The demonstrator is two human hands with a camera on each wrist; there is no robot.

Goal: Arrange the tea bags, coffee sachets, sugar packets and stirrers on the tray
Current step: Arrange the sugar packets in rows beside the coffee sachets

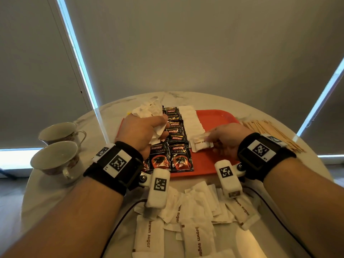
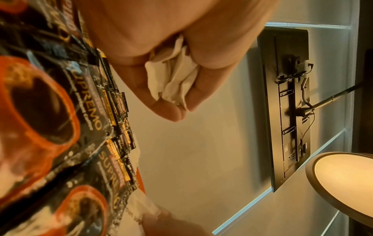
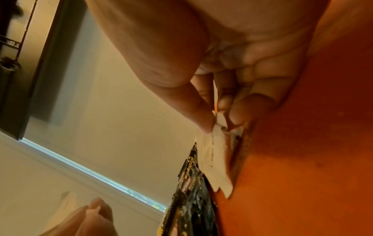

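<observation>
A red tray (image 1: 216, 118) lies on the round table. On it are columns of black coffee sachets (image 1: 175, 138) and a column of white sugar packets (image 1: 191, 120). My left hand (image 1: 143, 131) hovers above the sachets and grips a bunch of white sugar packets (image 1: 149, 108) (image 2: 171, 79). My right hand (image 1: 226, 138) pinches one brown sugar packet (image 1: 201, 144) (image 3: 217, 158) at the near end of the white column, low over the tray. Wooden stirrers (image 1: 270, 133) lie in a heap right of the tray.
Several loose brown sugar packets (image 1: 195, 220) lie scattered on the table (image 1: 55, 187) in front of the tray. Two teacups (image 1: 55, 161) stand at the left. A black cable (image 1: 119, 220) runs along the near table edge.
</observation>
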